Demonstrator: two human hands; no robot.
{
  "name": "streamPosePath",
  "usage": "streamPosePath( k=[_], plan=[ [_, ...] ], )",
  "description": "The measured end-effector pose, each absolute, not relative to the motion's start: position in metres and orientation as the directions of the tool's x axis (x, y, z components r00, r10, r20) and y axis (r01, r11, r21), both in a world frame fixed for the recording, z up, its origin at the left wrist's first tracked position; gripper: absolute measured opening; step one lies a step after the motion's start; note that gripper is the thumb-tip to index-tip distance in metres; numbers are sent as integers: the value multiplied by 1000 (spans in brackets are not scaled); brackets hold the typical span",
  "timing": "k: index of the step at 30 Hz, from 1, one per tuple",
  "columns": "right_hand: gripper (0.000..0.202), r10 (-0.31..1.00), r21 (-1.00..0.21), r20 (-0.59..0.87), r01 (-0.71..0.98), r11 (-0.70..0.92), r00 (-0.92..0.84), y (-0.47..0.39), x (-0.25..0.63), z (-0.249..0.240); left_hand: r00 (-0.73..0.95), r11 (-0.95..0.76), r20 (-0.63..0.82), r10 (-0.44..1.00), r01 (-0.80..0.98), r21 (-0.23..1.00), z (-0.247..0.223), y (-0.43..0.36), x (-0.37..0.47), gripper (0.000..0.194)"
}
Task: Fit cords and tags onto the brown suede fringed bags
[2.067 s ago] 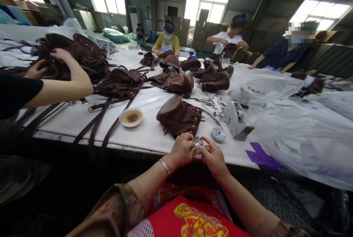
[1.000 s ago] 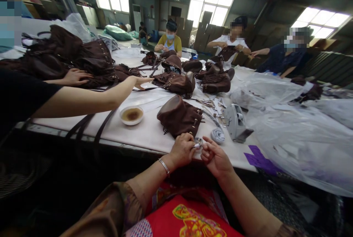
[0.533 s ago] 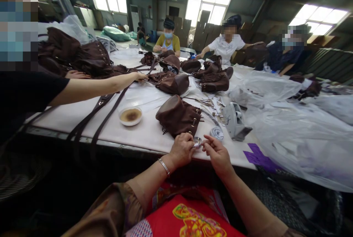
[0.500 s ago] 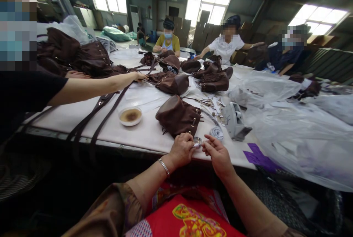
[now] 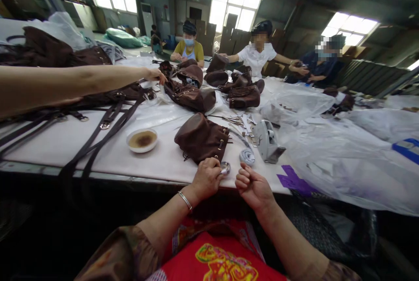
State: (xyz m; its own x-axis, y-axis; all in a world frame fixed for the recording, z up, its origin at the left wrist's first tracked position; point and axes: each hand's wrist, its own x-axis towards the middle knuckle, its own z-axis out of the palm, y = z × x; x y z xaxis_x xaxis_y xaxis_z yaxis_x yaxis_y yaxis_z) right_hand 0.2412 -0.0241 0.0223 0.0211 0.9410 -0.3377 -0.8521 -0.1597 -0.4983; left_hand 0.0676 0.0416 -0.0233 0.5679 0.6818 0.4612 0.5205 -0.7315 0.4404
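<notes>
At the table's front edge, my left hand [image 5: 207, 177] is closed on a small clear round roll [image 5: 225, 168], whose kind I cannot make out for sure. Just to the right, my right hand [image 5: 253, 185] has its fingers curled in with the thumb against them; whatever it may pinch is too small to see. Beyond my left hand a dark brown drawstring leather bag [image 5: 201, 139] lies on its side, its eyeleted opening towards me. A coiled pale strip [image 5: 247, 156] rests on the table behind my right hand.
A white bowl of brownish liquid [image 5: 142, 140] stands left of the bag. Straps [image 5: 98, 141] hang over the edge. A grey tape dispenser [image 5: 267, 141], paper scraps and plastic sheeting [image 5: 340, 163] lie right. A co-worker's arm [image 5: 108, 78] reaches in from the left; several people work opposite.
My view has swung slightly right. My right hand's fingers have curled in, and it has drawn a little away from the left. The co-worker's arm and the straps at left have shifted.
</notes>
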Motion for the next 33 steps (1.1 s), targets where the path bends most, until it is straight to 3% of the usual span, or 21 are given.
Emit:
streamPosePath(
  k=[3, 5, 8, 10, 14, 23, 33],
  plan=[
    [21, 943, -524, -329, -841, -131, 58, -32, 248, 20, 574, -738, 464, 675, 511, 441, -24, 42, 68, 16],
    [24, 942, -625, -301, -777, -76, 151, -38, 258, 15, 576, -739, 465, 673, 506, 445, -24, 43, 68, 16],
    [30, 909, -825, -245, -564, -13, 337, -48, 283, 2, 575, -739, 464, 673, 501, 450, -25, 44, 68, 15],
    [36, 875, -898, -246, -438, -44, 418, -54, 304, -8, 577, -739, 464, 673, 498, 453, -25, 45, 68, 13],
    [44, 831, -916, -316, -374, -142, 458, -67, 337, -26, 585, -744, 460, 668, 491, 454, -24, 45, 69, 13],
    [30, 846, -967, -197, -240, -84, 496, -95, 342, -49, 600, -747, 450, 662, 476, 464, -23, 47, 71, 15],
    [32, 760, -969, -243, -188, -161, 603, -102, 337, -56, 600, -745, 448, 663, 473, 470, -25, 48, 72, 16]
  ],
)
